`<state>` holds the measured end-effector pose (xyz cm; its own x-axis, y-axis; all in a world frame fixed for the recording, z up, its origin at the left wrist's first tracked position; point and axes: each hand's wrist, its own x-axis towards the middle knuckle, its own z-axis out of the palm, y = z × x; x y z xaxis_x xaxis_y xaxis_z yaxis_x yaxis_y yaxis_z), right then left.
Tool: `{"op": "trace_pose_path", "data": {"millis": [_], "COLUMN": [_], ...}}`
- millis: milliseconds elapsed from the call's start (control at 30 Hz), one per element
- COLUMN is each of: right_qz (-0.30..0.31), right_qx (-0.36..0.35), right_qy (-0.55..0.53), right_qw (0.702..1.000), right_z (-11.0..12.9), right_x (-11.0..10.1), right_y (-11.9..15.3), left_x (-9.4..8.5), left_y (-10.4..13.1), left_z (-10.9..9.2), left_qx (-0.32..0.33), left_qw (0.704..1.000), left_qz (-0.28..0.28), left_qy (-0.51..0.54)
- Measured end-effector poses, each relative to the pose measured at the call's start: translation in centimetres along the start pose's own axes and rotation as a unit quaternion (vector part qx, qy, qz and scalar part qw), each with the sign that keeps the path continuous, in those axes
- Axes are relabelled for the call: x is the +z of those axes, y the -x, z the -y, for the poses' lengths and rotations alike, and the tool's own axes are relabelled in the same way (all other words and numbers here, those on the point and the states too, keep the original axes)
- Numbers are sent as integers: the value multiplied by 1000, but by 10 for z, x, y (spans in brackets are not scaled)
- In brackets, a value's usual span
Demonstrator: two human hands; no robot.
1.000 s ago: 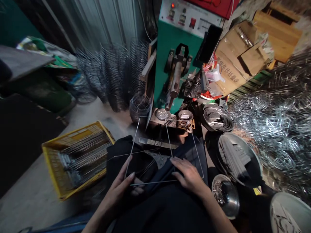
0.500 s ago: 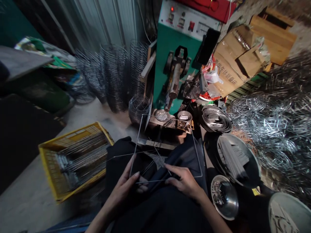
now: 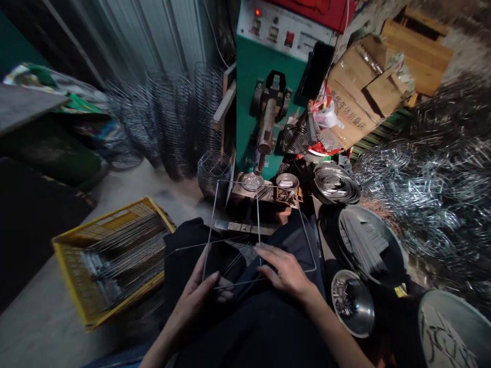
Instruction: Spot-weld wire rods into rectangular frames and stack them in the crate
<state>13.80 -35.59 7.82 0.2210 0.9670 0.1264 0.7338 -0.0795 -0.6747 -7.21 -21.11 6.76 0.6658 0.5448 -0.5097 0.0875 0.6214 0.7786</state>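
Note:
A thin wire frame (image 3: 211,225), roughly rectangular, is held over the dark-clothed lap. My left hand (image 3: 205,286) is closed on its lower left corner. My right hand (image 3: 283,268) pinches a straight metal rod (image 3: 258,220), which stands nearly upright across the middle of the frame, its top near the far wire. The frame's right side bends at a corner beyond my right hand. Other thin wires cross the lap behind my left hand. Past the frame, a small dish of metal bits (image 3: 252,182) sits beneath the green machine (image 3: 245,102).
A yellow crate (image 3: 72,276) of metal rods stands at the left. Wire coils (image 3: 169,122) are stacked behind it. At the right are a pan of flat strips (image 3: 395,245), a steel bowl (image 3: 362,312), a light bucket (image 3: 452,322) and heaped wire (image 3: 418,189).
The rod in my right hand has swung from a slant to nearly upright, its top now near the frame's far wire. The whole view has shifted slightly.

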Motion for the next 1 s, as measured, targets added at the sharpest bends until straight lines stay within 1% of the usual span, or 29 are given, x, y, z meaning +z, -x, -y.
{"op": "trace_pose_path", "data": {"millis": [67,100,167,200,267,400,500,667,767,1000], "right_qz": [-21,-41,-77,-84,-69,10,37,63,70,69], "right_qx": [23,41,74,80,66,9,8,9,3,1], "right_qy": [26,36,47,47,34,-4,-9,-4,-1,-12], "right_qw": [999,998,993,992,995,1000,999,998,998,998], "right_z": [-13,-19,-23,-21,-13,4,8,10,11,8], "right_x": [-3,-7,-14,-17,-17,-5,-2,-10,-13,-14], "right_y": [12,18,30,33,32,19,14,16,18,15], "left_x": [-5,-8,-12,-13,-12,-2,3,3,4,3], "left_y": [1,0,-1,-2,-4,-2,3,5,5,1], "left_z": [-1,-2,-3,-3,-5,-9,-11,-11,-11,-10], "left_qx": [3,1,-5,-9,-12,-8,2,10,20,25], "left_qw": [1000,1000,1000,1000,1000,1000,1000,998,999,999], "left_qz": [-10,-13,-18,-17,-11,-12,-13,-16,-9,11], "left_qy": [9,14,19,20,22,26,29,52,41,29]}}
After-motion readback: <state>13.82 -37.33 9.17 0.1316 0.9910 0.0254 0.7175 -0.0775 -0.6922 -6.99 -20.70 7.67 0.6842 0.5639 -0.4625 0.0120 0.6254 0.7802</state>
